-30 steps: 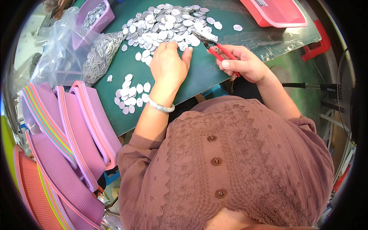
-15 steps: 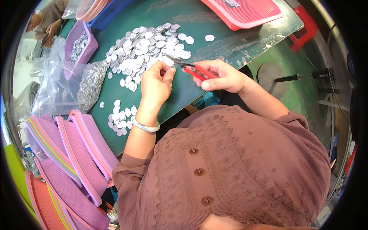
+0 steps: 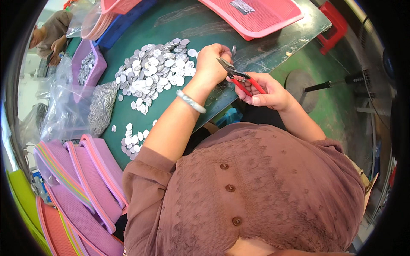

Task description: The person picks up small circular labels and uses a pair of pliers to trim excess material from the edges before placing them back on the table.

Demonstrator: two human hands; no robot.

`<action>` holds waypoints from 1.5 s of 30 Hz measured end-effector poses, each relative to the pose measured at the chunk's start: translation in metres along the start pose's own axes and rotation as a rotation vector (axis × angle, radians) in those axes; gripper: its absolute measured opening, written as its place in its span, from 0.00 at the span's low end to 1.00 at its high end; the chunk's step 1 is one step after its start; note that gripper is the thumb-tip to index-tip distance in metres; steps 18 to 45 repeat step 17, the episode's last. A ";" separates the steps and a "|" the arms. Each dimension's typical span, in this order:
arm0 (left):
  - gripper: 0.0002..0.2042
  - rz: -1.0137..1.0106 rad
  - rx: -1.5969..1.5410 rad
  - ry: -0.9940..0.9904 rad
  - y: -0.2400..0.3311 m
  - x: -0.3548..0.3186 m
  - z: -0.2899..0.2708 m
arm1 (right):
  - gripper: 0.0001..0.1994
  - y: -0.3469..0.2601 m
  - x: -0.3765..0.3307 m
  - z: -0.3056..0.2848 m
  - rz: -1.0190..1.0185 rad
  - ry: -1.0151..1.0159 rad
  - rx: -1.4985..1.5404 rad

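Note:
My right hand grips a pair of red-handled pliers, their dark jaws pointing up and left, slightly parted. My left hand, a pale bangle on its wrist, reaches past the jaws with curled fingers. A small silvery metal disc stands tilted nearly edge-on at its fingertips, seemingly pinched there; the fingertips are partly hidden. Left of that hand a large heap of flat silvery discs covers the green tabletop. Nearer me lies a smaller group of discs.
A pink basket stands at the far edge. Along the left are a purple bin of metal parts, a clear bag of chain-like pieces and stacked purple baskets. Another person is at far left. A red stool stands right.
My left hand has moved away from the plier tips, up and right, to a lone disc that lay flat and is now tilted. The pliers stay in my right hand; the view has shifted slightly.

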State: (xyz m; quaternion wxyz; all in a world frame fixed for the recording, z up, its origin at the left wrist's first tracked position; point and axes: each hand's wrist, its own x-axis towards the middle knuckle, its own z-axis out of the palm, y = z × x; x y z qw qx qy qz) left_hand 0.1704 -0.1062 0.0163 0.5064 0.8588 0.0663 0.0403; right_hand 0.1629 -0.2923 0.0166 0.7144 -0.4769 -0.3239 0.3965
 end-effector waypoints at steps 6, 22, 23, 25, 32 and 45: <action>0.09 0.180 0.233 0.235 -0.006 -0.023 -0.023 | 0.26 0.001 -0.002 -0.002 0.017 0.008 -0.004; 0.09 0.263 0.437 0.226 0.002 -0.016 -0.037 | 0.33 0.001 0.003 -0.004 0.056 -0.002 -0.008; 0.09 0.263 0.437 0.226 0.002 -0.016 -0.037 | 0.33 0.001 0.003 -0.004 0.056 -0.002 -0.008; 0.09 0.263 0.437 0.226 0.002 -0.016 -0.037 | 0.33 0.001 0.003 -0.004 0.056 -0.002 -0.008; 0.09 0.263 0.437 0.226 0.002 -0.016 -0.037 | 0.33 0.001 0.003 -0.004 0.056 -0.002 -0.008; 0.09 0.263 0.437 0.226 0.002 -0.016 -0.037 | 0.33 0.001 0.003 -0.004 0.056 -0.002 -0.008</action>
